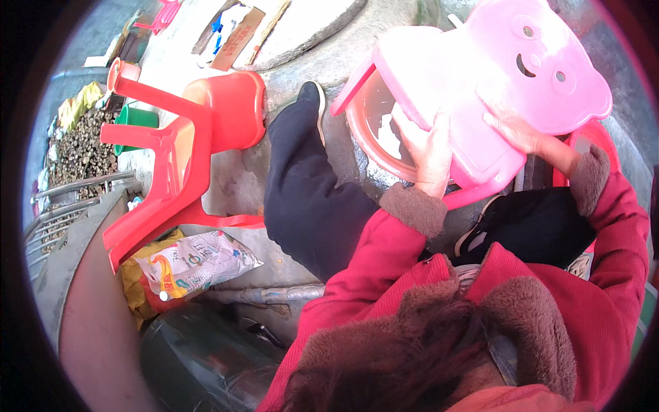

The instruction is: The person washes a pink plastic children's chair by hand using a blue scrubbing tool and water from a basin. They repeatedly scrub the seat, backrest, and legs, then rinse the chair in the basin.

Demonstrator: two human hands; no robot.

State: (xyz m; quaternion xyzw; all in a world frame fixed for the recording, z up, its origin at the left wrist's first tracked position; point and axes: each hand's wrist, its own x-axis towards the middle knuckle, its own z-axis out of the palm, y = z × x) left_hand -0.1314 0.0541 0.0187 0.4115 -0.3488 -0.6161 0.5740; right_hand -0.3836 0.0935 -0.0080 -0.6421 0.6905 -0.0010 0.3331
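A pink plastic child's chair [561,62], its backrest shaped like a smiling bear's head, is tilted over a round red basin [355,110] holding water. My left hand [430,149] grips the side edge of its seat, thumb on top and fingers partly hidden beneath. Flat against the chair, near where seat and backrest meet, lies my right hand [512,129]. The thumb of that hand is spread from the fingers, which bright glare partly washes out. Strong light also whitens much of the seat.
A red plastic chair [195,139] lies tipped at left, near a red stool or bucket [231,110] and a green bucket [136,123]. A printed plastic bag [201,262] sits by the curved wall [98,309]. Cardboard [239,38] lies ahead; another red container [600,139] is at right.
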